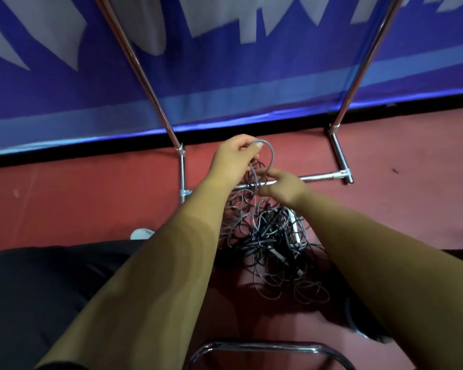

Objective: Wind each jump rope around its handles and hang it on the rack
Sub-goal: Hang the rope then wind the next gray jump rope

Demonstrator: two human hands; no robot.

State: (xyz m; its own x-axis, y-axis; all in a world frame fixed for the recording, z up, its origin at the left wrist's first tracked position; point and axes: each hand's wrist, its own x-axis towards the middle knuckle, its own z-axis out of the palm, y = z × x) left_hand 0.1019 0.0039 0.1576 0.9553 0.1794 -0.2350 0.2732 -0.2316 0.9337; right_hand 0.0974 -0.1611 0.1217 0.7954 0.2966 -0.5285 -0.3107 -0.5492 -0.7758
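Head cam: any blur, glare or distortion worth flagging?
Head view: banner lettering is smeared, likely motion blur; rack poles splay outward from wide-angle distortion, with bright glare streaks along the chrome; the rope loop pinched in the left hand is fairly sharp; the rope pile below sits in dim shadow, where strands merge.

Blue banner [225, 84], white lettering, along far edge of red floor [64, 196]; chrome tube [265, 345] at bottom, possibly chair frame.
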